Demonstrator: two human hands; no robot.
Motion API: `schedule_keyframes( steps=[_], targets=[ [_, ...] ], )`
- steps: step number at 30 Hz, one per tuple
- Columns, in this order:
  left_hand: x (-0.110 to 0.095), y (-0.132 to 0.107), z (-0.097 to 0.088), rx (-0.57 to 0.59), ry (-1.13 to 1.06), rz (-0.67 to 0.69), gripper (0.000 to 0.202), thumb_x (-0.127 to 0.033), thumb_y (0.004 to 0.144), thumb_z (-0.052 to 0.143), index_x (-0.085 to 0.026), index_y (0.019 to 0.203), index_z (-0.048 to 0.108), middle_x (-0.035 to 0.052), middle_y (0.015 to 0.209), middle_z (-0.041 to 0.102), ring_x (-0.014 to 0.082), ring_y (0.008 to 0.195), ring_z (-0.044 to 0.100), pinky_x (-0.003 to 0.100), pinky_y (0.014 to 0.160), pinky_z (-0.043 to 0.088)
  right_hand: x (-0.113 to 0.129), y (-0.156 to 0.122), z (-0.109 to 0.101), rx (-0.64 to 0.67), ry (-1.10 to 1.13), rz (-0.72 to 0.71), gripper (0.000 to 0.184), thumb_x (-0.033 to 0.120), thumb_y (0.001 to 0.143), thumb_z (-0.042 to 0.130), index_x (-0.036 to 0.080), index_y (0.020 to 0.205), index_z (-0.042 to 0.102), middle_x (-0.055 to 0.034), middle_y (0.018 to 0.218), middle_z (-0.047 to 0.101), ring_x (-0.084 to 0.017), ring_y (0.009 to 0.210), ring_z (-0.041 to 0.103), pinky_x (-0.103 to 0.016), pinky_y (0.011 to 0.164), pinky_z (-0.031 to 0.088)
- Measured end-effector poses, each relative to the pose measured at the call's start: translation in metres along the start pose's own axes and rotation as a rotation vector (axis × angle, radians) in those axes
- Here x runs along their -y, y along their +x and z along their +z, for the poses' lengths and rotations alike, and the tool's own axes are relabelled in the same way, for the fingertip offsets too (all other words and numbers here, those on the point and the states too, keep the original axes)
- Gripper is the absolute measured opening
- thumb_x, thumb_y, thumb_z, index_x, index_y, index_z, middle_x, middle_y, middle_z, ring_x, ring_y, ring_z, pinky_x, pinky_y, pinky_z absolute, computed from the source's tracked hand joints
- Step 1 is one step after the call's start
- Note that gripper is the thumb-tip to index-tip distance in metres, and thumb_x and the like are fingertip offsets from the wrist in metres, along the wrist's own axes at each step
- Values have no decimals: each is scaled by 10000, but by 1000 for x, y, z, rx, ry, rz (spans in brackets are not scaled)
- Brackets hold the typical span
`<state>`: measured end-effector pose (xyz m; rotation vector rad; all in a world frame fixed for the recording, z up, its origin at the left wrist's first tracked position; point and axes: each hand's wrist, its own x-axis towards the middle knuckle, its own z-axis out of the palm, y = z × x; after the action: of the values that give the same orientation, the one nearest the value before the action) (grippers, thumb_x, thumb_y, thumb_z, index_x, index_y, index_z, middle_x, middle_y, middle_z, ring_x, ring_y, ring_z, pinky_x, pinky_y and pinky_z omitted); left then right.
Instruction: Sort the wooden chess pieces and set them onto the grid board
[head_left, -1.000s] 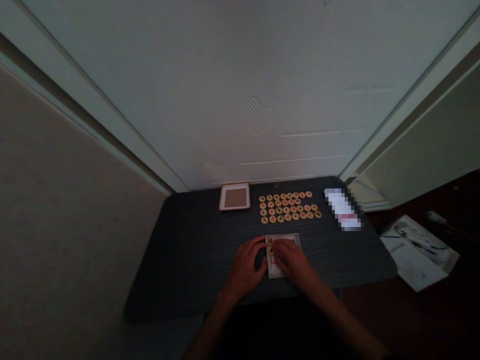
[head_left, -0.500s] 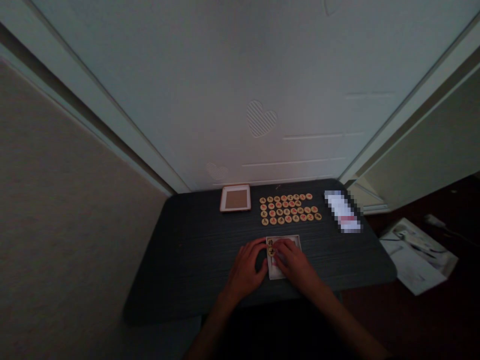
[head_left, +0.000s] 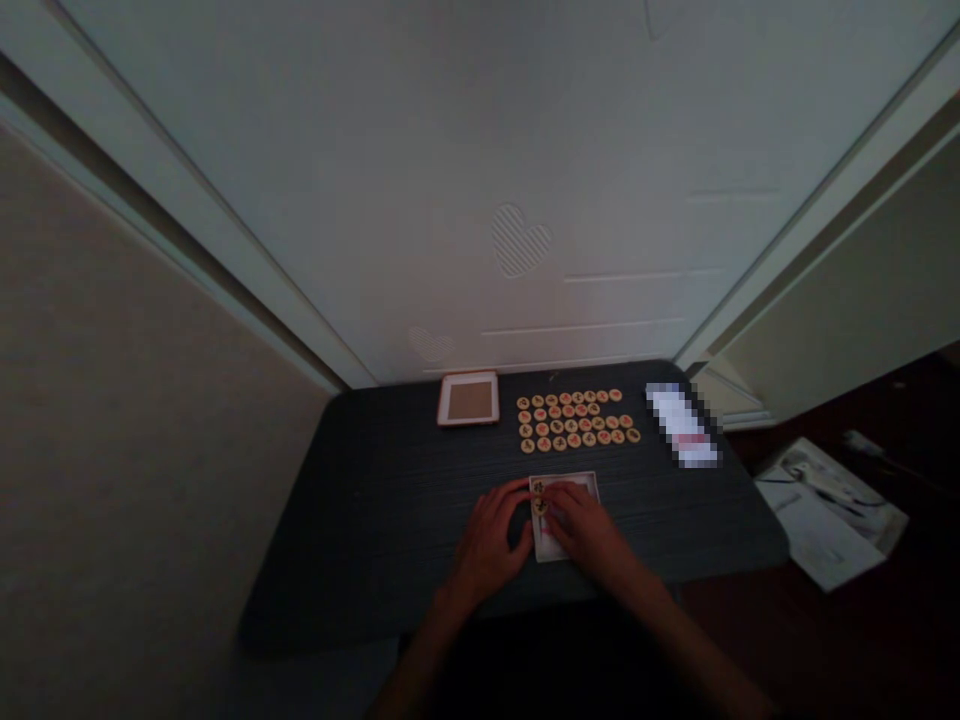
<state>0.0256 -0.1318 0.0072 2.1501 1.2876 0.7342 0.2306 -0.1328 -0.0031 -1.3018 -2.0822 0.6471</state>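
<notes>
Your left hand (head_left: 489,545) and right hand (head_left: 586,527) are together on the white tray (head_left: 551,547), 6 o'clock on the counter (head_left: 390,480); grip cannot be confirmed. Two xiangqi pieces (head_left: 538,497) sit in it; the main rows of xiangqi pieces (head_left: 574,420) stand at 12 o'clock.

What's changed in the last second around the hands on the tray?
Hardly anything: the left hand and right hand stay over the white-rimmed tray, with nothing visibly taken or let go. Only the view drifts slightly. The rows of wooden discs and the other tray stayed put.
</notes>
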Motion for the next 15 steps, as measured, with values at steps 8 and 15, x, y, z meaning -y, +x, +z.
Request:
schedule_keyframes(
  steps=[8,15],
  targets=[
    [9,14,-4,-128,-154,-31,313,-183,954,532,-251,1257,565,90,1368,577,221,1218,592,409,1017,515,-22,-21,-42,-186,-13,80,208,255,984,523,247,1149,649,-85,1117,688,-246,1069,652,-439,969,546],
    [-1,108,-25,-94,-57,199,250,-221,959,555,-240,1201,615,73,1241,650,228,1214,583,430,1076,463,-74,-48,-64,-368,-110,230,232,323,980,525,226,1145,657,-94,1057,706,-257,970,670,-444,884,561]
  ],
)
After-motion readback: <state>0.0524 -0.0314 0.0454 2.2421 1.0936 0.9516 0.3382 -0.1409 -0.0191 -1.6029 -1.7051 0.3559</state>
